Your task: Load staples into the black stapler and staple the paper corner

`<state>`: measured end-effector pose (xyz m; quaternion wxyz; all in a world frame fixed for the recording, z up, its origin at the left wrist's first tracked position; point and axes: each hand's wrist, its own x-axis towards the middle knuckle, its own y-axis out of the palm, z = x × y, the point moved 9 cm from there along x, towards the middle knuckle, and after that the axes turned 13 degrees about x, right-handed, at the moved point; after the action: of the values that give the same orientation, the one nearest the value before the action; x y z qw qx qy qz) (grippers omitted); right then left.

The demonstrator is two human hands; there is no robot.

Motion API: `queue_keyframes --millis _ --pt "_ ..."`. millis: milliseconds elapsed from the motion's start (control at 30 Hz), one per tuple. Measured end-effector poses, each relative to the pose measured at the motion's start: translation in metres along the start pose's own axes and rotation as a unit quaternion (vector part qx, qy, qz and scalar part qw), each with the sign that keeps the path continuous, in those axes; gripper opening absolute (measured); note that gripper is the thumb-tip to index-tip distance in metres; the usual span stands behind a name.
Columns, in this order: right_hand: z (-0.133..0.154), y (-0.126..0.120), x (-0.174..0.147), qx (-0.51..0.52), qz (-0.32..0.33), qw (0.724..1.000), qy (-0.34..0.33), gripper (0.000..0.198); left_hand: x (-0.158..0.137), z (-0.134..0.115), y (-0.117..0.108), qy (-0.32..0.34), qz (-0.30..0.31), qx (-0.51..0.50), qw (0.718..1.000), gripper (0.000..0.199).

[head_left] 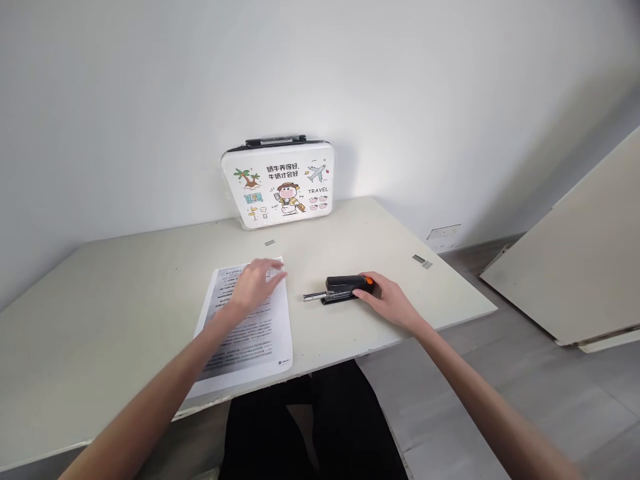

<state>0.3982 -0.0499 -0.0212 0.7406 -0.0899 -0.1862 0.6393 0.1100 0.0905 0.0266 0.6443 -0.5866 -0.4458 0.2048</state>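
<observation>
A black stapler with an orange patch lies on the table, its metal staple channel pushed out toward the left. My right hand is closed around the stapler's right end, thumb at the front. My left hand is over the top right part of a stack of printed paper sheets. Its fingers are bent, with the thumb apart from them and nothing visible between; whether it touches the paper I cannot tell. Short strips of staples lie behind the paper and near the table's right edge.
A white cartoon-printed carry case with a black handle stands upright at the back of the pale table, against the wall. The table's front edge is just above my lap. A wall socket plate and a pale panel are to the right.
</observation>
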Motion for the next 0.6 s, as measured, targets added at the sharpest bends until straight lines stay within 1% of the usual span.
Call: queue_keyframes --millis 67,133,200,267,333,433,533,600 --pt "-0.001 0.000 0.000 -0.001 -0.002 1.000 0.005 0.036 0.025 0.027 0.007 -0.052 -0.009 0.029 0.998 0.026" --pt "-0.002 0.000 0.000 0.001 -0.004 1.000 0.011 0.036 0.051 0.048 0.016 -0.093 -0.011 0.049 0.994 0.029" --pt "-0.002 0.000 0.001 0.005 -0.005 1.000 0.011 0.037 0.072 0.063 0.024 -0.126 -0.004 0.063 0.990 0.031" --pt "-0.003 0.001 0.002 0.013 -0.003 1.000 0.011 0.037 0.087 0.069 0.032 -0.144 0.010 0.069 0.987 0.030" --pt "-0.003 0.001 0.002 0.018 -0.003 1.000 0.014 0.038 0.096 0.069 0.038 -0.151 0.021 0.072 0.986 0.026" --pt "-0.002 0.000 0.001 0.015 -0.003 1.000 0.019 0.037 0.098 0.060 0.038 -0.141 0.028 0.070 0.987 0.021" --pt "0.001 -0.001 0.000 0.009 -0.005 1.000 0.017 0.035 0.089 0.042 0.029 -0.115 0.026 0.051 0.992 0.024" --pt "0.001 -0.002 -0.001 0.006 -0.008 1.000 0.014 0.035 0.075 0.022 0.019 -0.088 0.024 0.031 0.995 0.027"
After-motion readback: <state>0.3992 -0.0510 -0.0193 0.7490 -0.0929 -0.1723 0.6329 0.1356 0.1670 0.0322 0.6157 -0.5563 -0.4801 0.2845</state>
